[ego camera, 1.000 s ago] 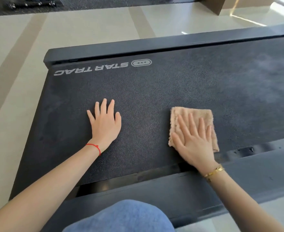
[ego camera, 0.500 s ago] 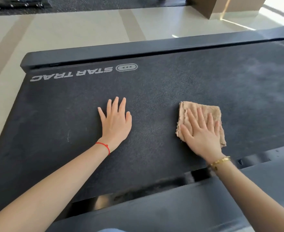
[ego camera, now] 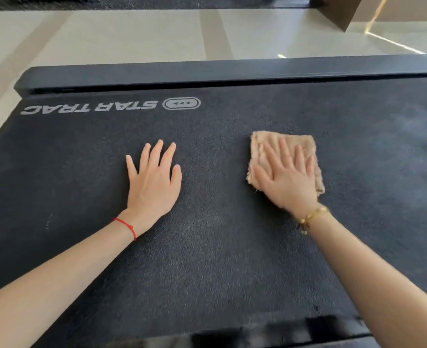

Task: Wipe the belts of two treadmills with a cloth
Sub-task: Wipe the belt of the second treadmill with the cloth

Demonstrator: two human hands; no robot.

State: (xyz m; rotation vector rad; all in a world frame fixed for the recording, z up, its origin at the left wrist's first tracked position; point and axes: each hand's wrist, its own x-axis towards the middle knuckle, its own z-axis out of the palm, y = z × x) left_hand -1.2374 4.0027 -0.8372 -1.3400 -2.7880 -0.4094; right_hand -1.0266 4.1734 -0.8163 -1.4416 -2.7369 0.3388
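Observation:
A black treadmill belt printed with "STAR TRAC" fills most of the view. A folded beige cloth lies on it right of centre. My right hand, with a gold bracelet at the wrist, presses flat on the cloth with straight, spread fingers; its lower part is hidden under the palm. My left hand, with a red string at the wrist, rests flat on the bare belt to the left, a hand's width from the cloth.
The treadmill's dark far side rail runs across beyond the belt, and a near rail lies at the bottom. Pale tiled floor lies behind. A dark mat sits at the top edge and a brown block at top right.
My right hand has pushed the cloth away from the near rail, farther onto the belt. My left hand stays flat on the belt. The view has moved in closer over the belt.

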